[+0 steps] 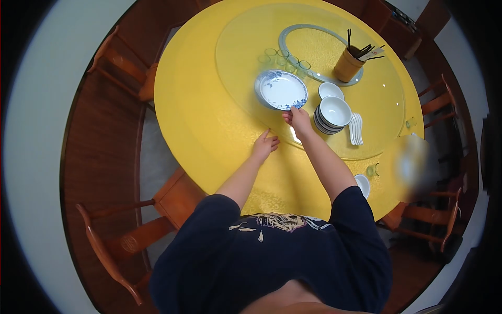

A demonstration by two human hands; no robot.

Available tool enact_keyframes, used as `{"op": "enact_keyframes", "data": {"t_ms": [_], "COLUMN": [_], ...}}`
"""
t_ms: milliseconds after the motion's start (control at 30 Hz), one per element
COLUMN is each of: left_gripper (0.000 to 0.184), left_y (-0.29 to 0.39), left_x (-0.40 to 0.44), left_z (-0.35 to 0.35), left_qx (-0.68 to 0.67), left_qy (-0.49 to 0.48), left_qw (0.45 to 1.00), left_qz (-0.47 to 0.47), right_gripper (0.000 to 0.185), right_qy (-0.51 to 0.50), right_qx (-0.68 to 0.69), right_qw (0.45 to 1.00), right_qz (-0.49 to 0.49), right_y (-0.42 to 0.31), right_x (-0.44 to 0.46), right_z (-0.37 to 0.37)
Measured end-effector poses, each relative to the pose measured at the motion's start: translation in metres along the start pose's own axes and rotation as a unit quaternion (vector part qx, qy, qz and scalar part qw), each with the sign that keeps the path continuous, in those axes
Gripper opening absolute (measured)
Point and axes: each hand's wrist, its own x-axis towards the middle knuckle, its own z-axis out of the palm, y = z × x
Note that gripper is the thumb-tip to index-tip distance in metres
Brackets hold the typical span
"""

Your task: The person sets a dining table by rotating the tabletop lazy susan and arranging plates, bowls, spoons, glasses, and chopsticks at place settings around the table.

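My right hand (298, 121) grips the near edge of a white plate (283, 90) with a blue floral rim, over the glass turntable (243, 78). Whether more plates lie under it I cannot tell. My left hand (265, 145) is empty, fingers apart, close to the turntable's near edge. Right of the plate stands a stack of white bowls (335, 112), with another white bowl (331, 91) behind it. White spoons (356, 129) lie beside the stack. Several clear glasses (289, 62) stand behind the plate.
A brown holder (348, 66) with dark chopsticks stands at the turntable's far right. A white bowl (363, 185) and a glass (373, 169) are at the yellow table's (188, 94) right edge. Wooden chairs (180, 196) surround the table.
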Motion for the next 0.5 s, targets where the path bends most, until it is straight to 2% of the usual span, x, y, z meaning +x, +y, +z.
{"op": "enact_keyframes", "data": {"t_ms": [233, 500], "left_gripper": [0.05, 0.048], "left_y": [-0.007, -0.003], "left_x": [0.001, -0.001], "left_z": [-0.004, -0.01], "left_qx": [0.07, 0.111], "left_qy": [-0.001, -0.002], "left_qw": [0.996, 0.993], "left_qz": [0.058, 0.047], "right_gripper": [0.021, 0.025], "right_qy": [0.003, 0.003], "right_qx": [0.001, -0.023], "right_qw": [1.0, 1.0], "right_qz": [0.015, 0.017], "right_y": [0.01, 0.011], "right_x": [0.014, 0.013], "right_z": [-0.007, -0.009]}}
